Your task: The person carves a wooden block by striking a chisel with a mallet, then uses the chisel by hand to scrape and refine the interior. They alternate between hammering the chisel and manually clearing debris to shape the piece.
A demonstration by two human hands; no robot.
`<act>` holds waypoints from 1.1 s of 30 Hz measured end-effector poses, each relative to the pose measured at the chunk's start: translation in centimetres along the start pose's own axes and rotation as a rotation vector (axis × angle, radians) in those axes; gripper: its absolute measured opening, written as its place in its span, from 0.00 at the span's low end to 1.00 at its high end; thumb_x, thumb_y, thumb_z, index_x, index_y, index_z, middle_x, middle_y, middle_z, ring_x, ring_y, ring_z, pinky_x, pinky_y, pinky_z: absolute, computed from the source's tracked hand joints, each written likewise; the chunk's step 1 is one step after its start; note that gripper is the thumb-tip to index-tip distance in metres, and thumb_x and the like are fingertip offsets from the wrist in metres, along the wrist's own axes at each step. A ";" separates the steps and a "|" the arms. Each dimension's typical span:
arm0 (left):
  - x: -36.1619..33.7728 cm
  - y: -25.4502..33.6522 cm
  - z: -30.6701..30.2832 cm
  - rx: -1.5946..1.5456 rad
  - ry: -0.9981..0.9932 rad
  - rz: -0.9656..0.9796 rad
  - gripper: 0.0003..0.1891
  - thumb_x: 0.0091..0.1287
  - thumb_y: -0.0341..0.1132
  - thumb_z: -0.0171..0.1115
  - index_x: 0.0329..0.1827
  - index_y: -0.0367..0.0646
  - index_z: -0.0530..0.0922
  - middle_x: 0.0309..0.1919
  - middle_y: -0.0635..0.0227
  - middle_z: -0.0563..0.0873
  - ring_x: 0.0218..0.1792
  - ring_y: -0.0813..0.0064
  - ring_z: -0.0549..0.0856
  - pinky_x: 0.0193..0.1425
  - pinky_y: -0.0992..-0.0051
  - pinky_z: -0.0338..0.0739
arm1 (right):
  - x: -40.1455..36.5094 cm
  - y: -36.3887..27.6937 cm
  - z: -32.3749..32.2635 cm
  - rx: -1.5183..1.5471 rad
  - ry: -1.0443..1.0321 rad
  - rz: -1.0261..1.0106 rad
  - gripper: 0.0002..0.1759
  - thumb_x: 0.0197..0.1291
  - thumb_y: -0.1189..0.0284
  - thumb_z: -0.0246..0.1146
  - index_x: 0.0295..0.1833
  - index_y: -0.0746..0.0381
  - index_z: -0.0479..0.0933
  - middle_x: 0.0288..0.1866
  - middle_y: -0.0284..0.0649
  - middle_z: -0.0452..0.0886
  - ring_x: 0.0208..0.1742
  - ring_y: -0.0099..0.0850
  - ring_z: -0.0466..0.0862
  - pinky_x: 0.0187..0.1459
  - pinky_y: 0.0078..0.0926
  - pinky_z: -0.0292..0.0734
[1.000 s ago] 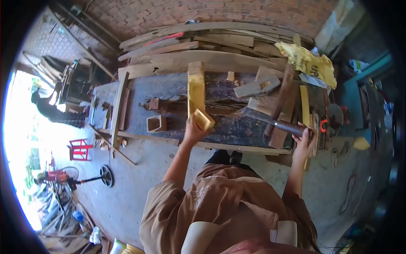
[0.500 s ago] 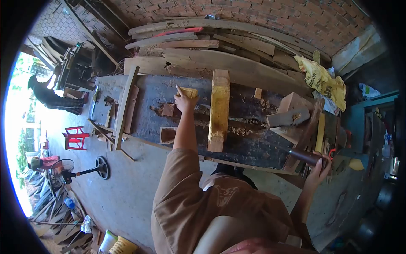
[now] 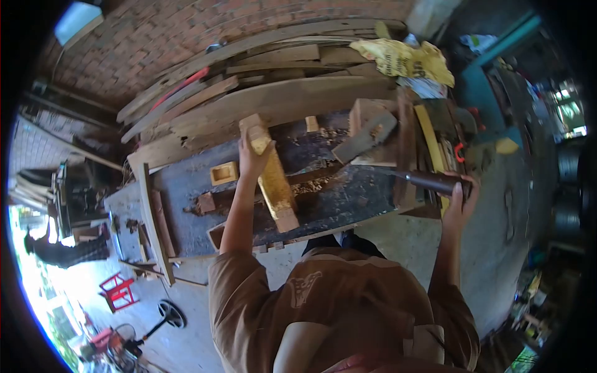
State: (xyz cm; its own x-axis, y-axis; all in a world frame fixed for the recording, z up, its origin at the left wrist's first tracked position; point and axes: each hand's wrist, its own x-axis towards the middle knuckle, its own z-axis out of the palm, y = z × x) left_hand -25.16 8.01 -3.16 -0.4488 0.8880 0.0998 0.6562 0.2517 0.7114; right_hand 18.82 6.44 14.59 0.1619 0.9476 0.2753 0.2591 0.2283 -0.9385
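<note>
My left hand [image 3: 251,158] is closed over the upper part of a thick wooden block [image 3: 277,190] with a yellowish face, lying at a slant on the dark workbench [image 3: 348,202]. Its thumb rests on the face and its fingers reach the left side. My right hand [image 3: 462,194] is wrapped around the brown handle of a chisel [image 3: 437,181]; the thin metal shaft points left over the bench, and its tip is hard to make out. Left of my left hand sits a small hollowed block [image 3: 224,173], with a small reddish wood piece [image 3: 206,202] below it.
Long planks [image 3: 273,93] are stacked behind the bench against a brick wall. At the bench's right stand a large block [image 3: 367,115] and a grey slab [image 3: 365,138]. A long board [image 3: 155,217] crosses the left end. A red stool [image 3: 117,292] and another person [image 3: 71,250] are farther left.
My left hand has left the small hollowed block and taken hold of the thick wooden block, which now lies more slanted. My right hand still holds the chisel. The view has turned.
</note>
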 end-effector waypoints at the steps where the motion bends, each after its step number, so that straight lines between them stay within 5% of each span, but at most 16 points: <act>1: -0.2 3.8 0.1 -0.081 -0.087 0.082 0.46 0.51 0.49 0.69 0.66 0.32 0.55 0.60 0.42 0.67 0.60 0.49 0.69 0.63 0.63 0.64 | -0.1 -0.6 0.0 0.020 0.013 -0.003 0.13 0.63 0.72 0.50 0.51 0.63 0.61 0.45 0.49 0.77 0.44 0.36 0.80 0.32 0.24 0.79; 5: -0.9 11.2 5.9 -0.201 -0.327 0.371 0.49 0.48 0.56 0.69 0.67 0.38 0.56 0.59 0.44 0.69 0.61 0.50 0.69 0.62 0.64 0.66 | -0.5 -0.2 -1.9 0.070 0.043 -0.009 0.13 0.63 0.73 0.51 0.51 0.62 0.60 0.46 0.48 0.77 0.45 0.35 0.80 0.34 0.24 0.79; 10: -2.7 16.3 9.7 0.182 -0.661 0.137 0.51 0.42 0.61 0.69 0.66 0.41 0.61 0.49 0.45 0.78 0.53 0.52 0.77 0.56 0.63 0.72 | -0.8 0.5 -4.0 0.099 0.033 -0.044 0.12 0.63 0.72 0.50 0.50 0.63 0.61 0.45 0.49 0.77 0.39 0.33 0.80 0.31 0.23 0.79; 15: -6.7 16.1 8.4 0.093 -0.481 0.102 0.40 0.44 0.55 0.69 0.55 0.36 0.70 0.46 0.46 0.80 0.48 0.53 0.80 0.52 0.64 0.75 | -0.1 2.1 -6.9 0.171 -0.061 -0.073 0.11 0.63 0.73 0.50 0.50 0.61 0.60 0.44 0.49 0.77 0.44 0.34 0.80 0.32 0.22 0.77; 24: -22.2 12.0 11.0 -0.008 -0.129 -0.385 0.31 0.45 0.53 0.69 0.40 0.34 0.73 0.33 0.45 0.82 0.39 0.49 0.82 0.42 0.60 0.77 | 1.6 4.9 -6.7 0.304 -0.192 -0.037 0.13 0.63 0.73 0.53 0.51 0.63 0.61 0.46 0.48 0.77 0.43 0.31 0.79 0.31 0.20 0.80; 29: -27.4 11.9 14.9 0.087 -0.196 -0.479 0.37 0.46 0.55 0.67 0.52 0.39 0.68 0.36 0.46 0.82 0.40 0.48 0.82 0.43 0.58 0.77 | 1.4 5.0 -4.2 0.283 -0.378 -0.030 0.13 0.61 0.76 0.56 0.49 0.64 0.63 0.45 0.44 0.77 0.42 0.25 0.78 0.34 0.18 0.79; 33: -27.7 12.7 15.9 0.265 -0.332 -0.512 0.49 0.49 0.58 0.64 0.69 0.44 0.48 0.36 0.50 0.83 0.38 0.51 0.83 0.39 0.59 0.78 | 1.0 5.2 -2.3 0.210 -0.560 0.009 0.14 0.60 0.75 0.58 0.49 0.64 0.65 0.45 0.40 0.76 0.41 0.24 0.77 0.36 0.20 0.79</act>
State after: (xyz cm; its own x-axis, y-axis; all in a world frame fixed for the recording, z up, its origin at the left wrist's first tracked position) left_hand 5.19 -7.27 -7.92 -0.5603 0.6921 -0.4550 0.5561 0.7215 0.4126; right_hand 22.50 8.13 10.45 -0.3784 0.9102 0.1685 0.0573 0.2047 -0.9771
